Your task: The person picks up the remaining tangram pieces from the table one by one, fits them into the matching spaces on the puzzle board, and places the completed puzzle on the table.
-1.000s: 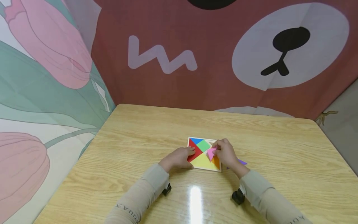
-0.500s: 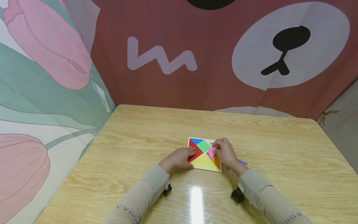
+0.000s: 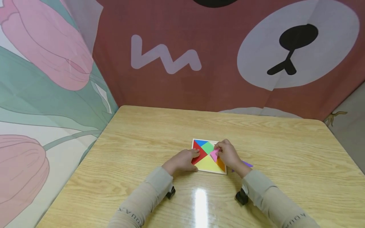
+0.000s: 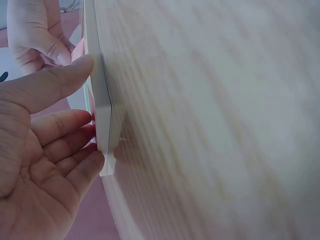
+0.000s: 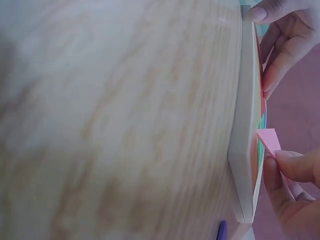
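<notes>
A tangram puzzle in a pale wooden tray (image 3: 211,172) lies on the table, with a red piece (image 3: 201,155), a yellow piece (image 3: 207,162), an orange piece (image 3: 220,165), a green piece (image 3: 207,147) and a blue piece (image 3: 201,142) in it. My left hand (image 3: 183,160) rests at the tray's left corner, fingertips on the red piece and thumb at the near edge. Between thumb and fingers, my right hand (image 3: 229,155) pinches a pink tangram piece (image 5: 269,140), tilted over the tray's right half. Those fingers partly hide the pink piece and the tray's far right corner.
A purple tangram piece (image 3: 246,164) lies on the table (image 3: 137,136) to the right of the tray, partly behind my right wrist. A printed cloth (image 3: 176,91) hangs behind the table's far edge.
My right hand has shifted slightly left and away from me, with the pink piece still pinched and turned a little. The left hand and the tray have stayed nearly in place.
</notes>
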A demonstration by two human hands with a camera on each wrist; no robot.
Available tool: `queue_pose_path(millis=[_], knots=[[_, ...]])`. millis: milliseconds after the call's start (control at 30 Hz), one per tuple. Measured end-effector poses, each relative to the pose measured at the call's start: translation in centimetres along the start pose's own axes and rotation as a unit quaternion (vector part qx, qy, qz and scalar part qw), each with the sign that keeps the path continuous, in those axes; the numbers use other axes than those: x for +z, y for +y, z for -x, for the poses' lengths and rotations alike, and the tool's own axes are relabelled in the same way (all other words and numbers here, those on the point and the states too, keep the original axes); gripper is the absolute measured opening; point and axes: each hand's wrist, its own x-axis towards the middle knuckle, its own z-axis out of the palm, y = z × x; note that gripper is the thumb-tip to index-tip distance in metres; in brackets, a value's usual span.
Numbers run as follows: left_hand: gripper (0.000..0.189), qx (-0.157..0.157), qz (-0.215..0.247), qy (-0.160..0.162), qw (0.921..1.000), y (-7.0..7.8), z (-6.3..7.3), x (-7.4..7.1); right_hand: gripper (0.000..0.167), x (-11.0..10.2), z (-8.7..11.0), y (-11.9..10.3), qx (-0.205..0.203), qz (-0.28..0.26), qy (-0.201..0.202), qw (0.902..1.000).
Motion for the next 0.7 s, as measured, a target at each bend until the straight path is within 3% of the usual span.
queue_pose_path(millis=[700], knots=[[0.061, 0.003, 0.001, 0.000, 1.0000, -0.10, 0.02, -0.07, 0.015, 0.39, -0.46, -0.35, -0.020, 0.041, -0.026, 0.9986]])
